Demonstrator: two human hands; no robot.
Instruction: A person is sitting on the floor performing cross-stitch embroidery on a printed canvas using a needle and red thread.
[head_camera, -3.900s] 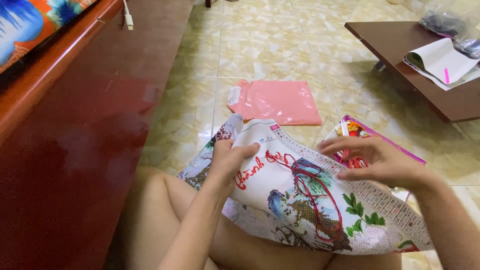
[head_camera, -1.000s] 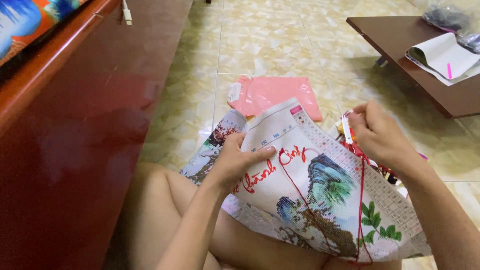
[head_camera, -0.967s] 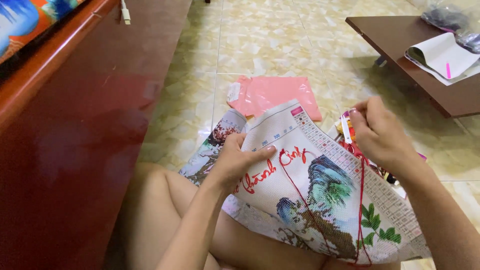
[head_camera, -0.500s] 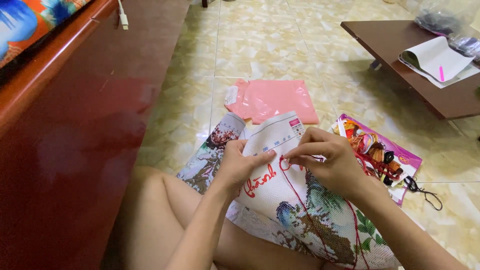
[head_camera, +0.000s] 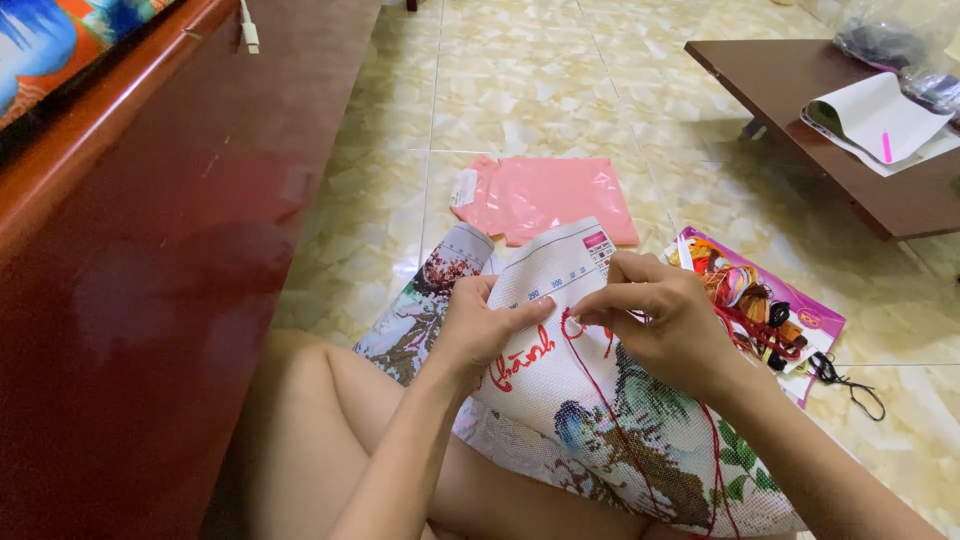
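Mid-stitch: left hand (head_camera: 480, 335) grips the cross-stitch canvas (head_camera: 600, 420); right hand (head_camera: 660, 320) pinches red thread (head_camera: 600, 400); pulling taut seems next.

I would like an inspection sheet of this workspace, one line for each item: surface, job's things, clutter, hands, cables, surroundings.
Surface: tiled floor, pale yellow marbled pattern; the person sits on it.
Job's things: cross-stitch cloth lies over the lap, partly stitched; red thread runs from the right hand down across it.
Clutter: pink plastic bag flat on the floor; purple card of thread skeins beside the cloth.
Hands: left hand holds the cloth's upper edge; right hand pinches at the stitching, needle not visible.
Cables: white cable on the red furniture; dark cord on the floor.
Surroundings: red wooden furniture on the left; low brown table with papers.
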